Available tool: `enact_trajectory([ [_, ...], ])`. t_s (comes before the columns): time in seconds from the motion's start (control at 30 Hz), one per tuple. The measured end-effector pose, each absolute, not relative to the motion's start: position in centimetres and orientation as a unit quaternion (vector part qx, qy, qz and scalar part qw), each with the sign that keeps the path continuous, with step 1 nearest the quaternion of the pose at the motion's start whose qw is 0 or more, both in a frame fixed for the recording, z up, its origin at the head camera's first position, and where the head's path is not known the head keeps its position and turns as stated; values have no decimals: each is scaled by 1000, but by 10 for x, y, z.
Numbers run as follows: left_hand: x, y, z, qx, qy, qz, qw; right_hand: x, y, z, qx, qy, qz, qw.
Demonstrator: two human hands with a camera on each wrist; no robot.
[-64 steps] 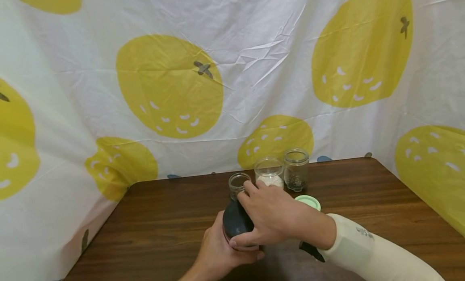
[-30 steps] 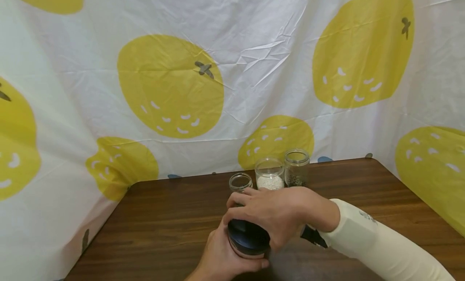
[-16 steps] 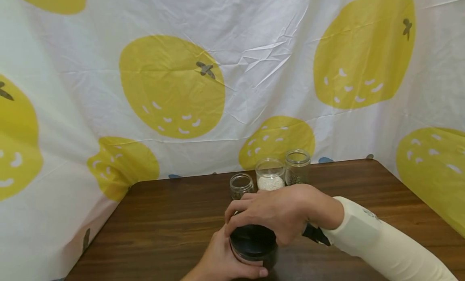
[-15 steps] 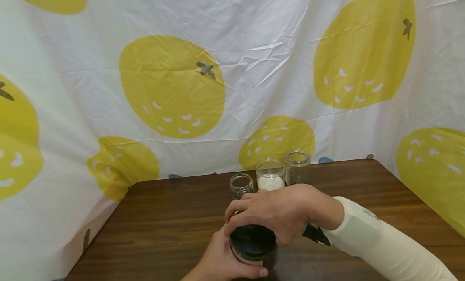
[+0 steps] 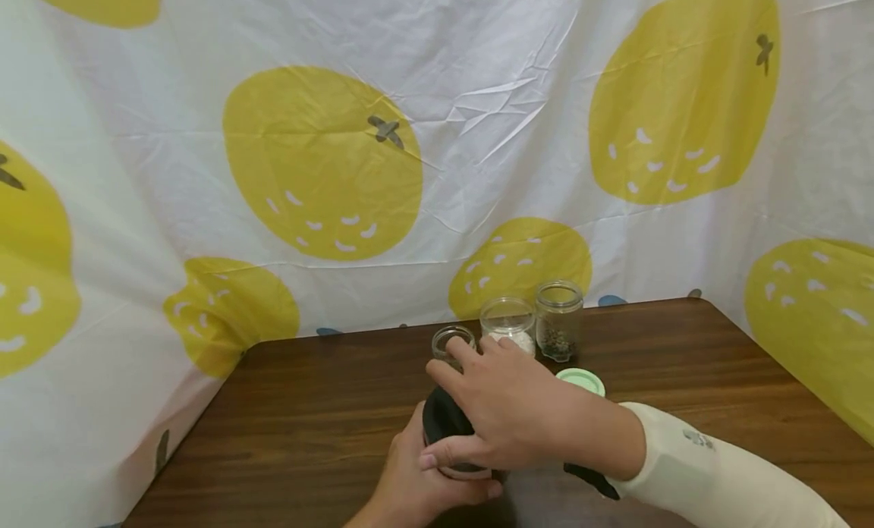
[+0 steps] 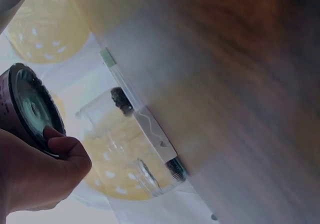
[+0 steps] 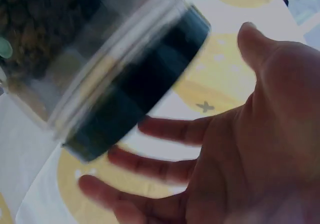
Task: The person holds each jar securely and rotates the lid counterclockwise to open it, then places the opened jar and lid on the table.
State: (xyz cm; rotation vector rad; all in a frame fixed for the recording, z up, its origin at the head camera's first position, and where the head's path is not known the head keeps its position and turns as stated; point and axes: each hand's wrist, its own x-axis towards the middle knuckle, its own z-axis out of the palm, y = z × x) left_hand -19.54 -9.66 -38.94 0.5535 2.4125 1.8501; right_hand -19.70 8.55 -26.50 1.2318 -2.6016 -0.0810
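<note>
My left hand grips a clear jar with a black lid, tilted above the table. In the left wrist view, its fingers curl round the jar's base. Dark brown pieces fill part of the jar in the right wrist view. Over the lid is my right hand, its thumb by the near rim. The right wrist view shows the right fingers loosely extended at the lid's edge, with the thumb apart from it. Whether those fingertips touch the lid is hard to tell.
Behind the hands stand a small lidless jar, a wider jar of white grains and a taller jar with dark bits. A pale green lid lies by the right forearm on the brown table. Patterned cloth hangs behind.
The right hand has turned back from its curled hold on the lid, and its thumb now lies on the near-left side. The jar tilts differently. The green lid shows again beside the forearm.
</note>
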Motion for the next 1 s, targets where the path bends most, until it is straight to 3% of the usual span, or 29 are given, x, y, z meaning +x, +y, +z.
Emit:
enact_trajectory([
  [0.1, -196, -97, -389, 159, 804, 572, 15, -195, 80, -274, 388, -907, -50, 157],
  [0.37, -196, -99, -392, 171, 817, 551, -3, -193, 76, -277, 367, -913, -95, 152],
  [0.63, -196, -99, -390, 166, 827, 537, -5, -197, 82, -271, 414, -905, -44, 90],
  [1.0, -196, -101, -390, 189, 807, 558, -21, -206, 90, -262, 519, -853, -20, 45],
])
